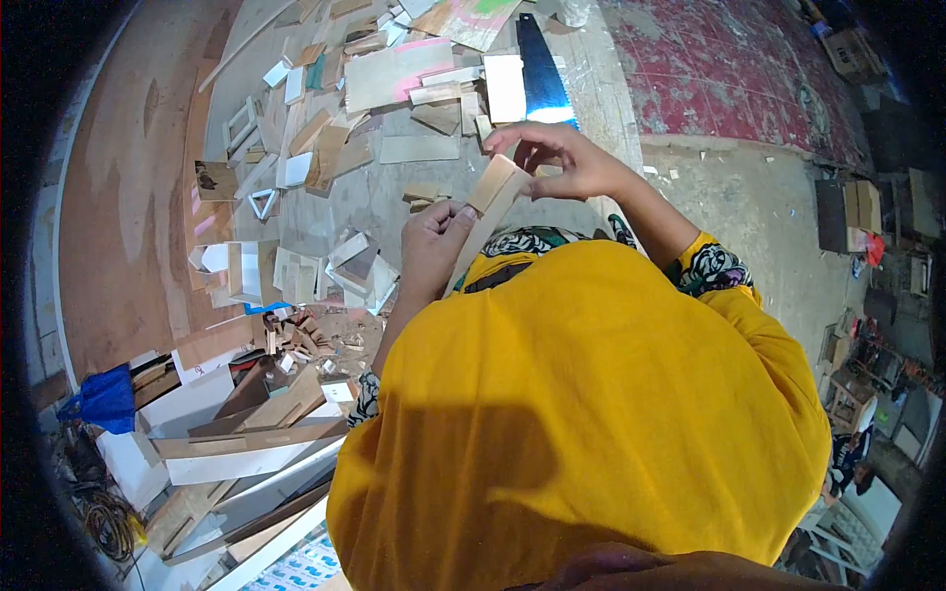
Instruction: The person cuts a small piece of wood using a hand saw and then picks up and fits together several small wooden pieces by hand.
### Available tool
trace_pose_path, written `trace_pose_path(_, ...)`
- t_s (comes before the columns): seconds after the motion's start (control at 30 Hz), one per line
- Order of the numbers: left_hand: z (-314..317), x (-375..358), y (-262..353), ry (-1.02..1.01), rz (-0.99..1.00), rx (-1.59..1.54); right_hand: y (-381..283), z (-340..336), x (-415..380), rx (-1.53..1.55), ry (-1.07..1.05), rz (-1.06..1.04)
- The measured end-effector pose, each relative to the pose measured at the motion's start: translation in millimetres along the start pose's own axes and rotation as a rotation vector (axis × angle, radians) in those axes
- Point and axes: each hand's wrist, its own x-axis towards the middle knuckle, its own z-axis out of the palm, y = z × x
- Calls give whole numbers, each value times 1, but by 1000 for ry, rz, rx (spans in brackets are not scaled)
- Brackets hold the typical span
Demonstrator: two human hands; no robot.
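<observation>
My left hand (pixel 434 241) is closed on a wood strip (pixel 485 229) in front of my body, its thumb over the lower end of a short wood block (pixel 496 184). The block lies along the strip, and both tilt up to the right. My right hand (pixel 576 165) arches around the upper end with fingers apart, the thumb close to the strip's edge. Whether it touches the wood is hard to tell. Just beyond the right hand, a handsaw blade (pixel 544 79) lies on the work surface (pixel 394 202).
Wood offcuts (pixel 419 150) and small frames (pixel 261 204) are scattered ahead and left. A large brown board (pixel 138 197) runs along the left. Long planks (pixel 246 443) pile up at lower left, near a blue cloth (pixel 99 399). Cardboard boxes (pixel 847 215) stand on the right.
</observation>
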Motion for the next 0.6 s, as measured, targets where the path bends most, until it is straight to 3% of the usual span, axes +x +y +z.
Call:
trace_pose_path(0.1, -7, 4, -4, 19, -13, -67, 8, -8, 3, 55, 116, -19)
trace_pose_path(0.2, -27, 12, -22, 135, 16, -110, 15, -20, -1, 20, 322, 252)
trace_pose_path(0.47, -56, 14, -34, 253, -119, -117, 49, -13, -3, 134, 307, 446)
trace_pose_path(0.5, -54, 15, -34, 257, -126, -118, 55, -8, -1, 133, 303, 446)
trace_pose_path(0.57, -50, 15, -35, 261, -132, -123, 63, 2, 5, -184, 309, 143)
trace_pose_path(0.6, -48, 15, -38, 258, -103, -113, 56, 6, 8, -247, 287, 184)
